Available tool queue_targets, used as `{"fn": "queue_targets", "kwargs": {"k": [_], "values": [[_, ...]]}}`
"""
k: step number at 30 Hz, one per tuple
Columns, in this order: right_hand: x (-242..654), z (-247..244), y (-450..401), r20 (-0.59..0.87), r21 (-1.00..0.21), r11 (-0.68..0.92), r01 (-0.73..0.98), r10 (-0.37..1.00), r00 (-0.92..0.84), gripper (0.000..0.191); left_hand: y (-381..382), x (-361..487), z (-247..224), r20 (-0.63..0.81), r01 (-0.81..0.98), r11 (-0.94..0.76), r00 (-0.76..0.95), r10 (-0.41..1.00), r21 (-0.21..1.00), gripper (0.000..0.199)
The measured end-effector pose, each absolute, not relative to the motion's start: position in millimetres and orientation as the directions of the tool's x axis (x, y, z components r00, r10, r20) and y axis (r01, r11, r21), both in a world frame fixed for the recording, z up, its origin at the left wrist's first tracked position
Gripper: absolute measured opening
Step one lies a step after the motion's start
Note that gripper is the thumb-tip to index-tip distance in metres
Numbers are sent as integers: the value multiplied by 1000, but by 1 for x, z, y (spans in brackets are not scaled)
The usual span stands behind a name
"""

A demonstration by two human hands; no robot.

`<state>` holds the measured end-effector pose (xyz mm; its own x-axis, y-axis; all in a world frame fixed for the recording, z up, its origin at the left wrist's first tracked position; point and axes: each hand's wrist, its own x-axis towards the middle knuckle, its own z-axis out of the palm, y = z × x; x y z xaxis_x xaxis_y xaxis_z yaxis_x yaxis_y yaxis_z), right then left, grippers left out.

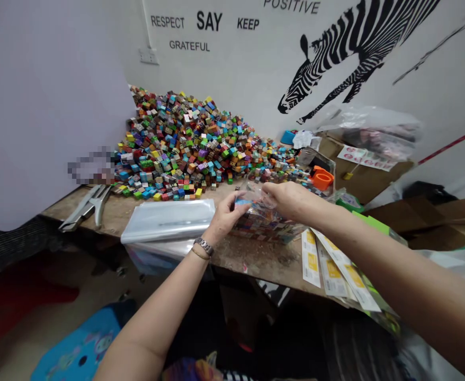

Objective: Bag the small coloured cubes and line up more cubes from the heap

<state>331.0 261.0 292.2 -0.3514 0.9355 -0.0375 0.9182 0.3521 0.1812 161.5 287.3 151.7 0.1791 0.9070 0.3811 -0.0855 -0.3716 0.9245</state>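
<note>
Two hands are handling one clear bag [266,230] of small cubes, which is sitting on the surface [252,260] near its front edge. The left hand [226,216] is holding the bag's left top corner, its thumb lying by a blue patch. The right hand [290,200] is gripping the film at the top, fingers closing over it. One pile [200,143] of coloured cubes, too many to count, is rising behind them. One stack of clear sleeves [164,221] is lying just beside the left hand, and one metal tool [82,207] is resting farther left. At least three labels [311,260] are overlapping right of the bag, and one orange ring [322,180] is standing beyond the right hand.
</note>
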Motion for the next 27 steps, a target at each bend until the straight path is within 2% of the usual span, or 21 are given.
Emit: {"fn": "queue_targets", "kwargs": {"k": [6, 9, 11, 15, 18, 21, 24, 27], "values": [[336, 309, 257, -262, 60, 453, 889, 867, -424, 17, 286, 159, 152, 388, -73, -382, 198, 900, 921, 46], [339, 315, 256, -302, 15, 479, 878, 839, -453, 21, 285, 158, 153, 372, -65, -367, 210, 904, 928, 49], [340, 312, 258, -282, 42, 485, 873, 844, -456, 22, 285, 158, 153, 360, -74, -352, 219, 907, 933, 51], [337, 300, 263, -144, 158, 468, 870, 882, -448, 20, 287, 159, 153, 366, -110, -350, 230, 902, 930, 50], [330, 295, 263, -93, 174, 435, 884, 900, -425, 25, 287, 160, 153, 393, -129, -372, 237, 889, 919, 49], [319, 292, 261, -52, 104, 332, 938, 943, -328, 34, 287, 161, 153, 407, -134, -385, 246, 880, 913, 48], [310, 293, 258, -37, 9, 259, 966, 965, -258, 34, 287, 160, 153, 399, -115, -383, 243, 884, 917, 52], [309, 301, 257, -126, -91, 283, 955, 948, -293, 26, 285, 159, 156, 402, -116, -385, 256, 879, 916, 54]]}}
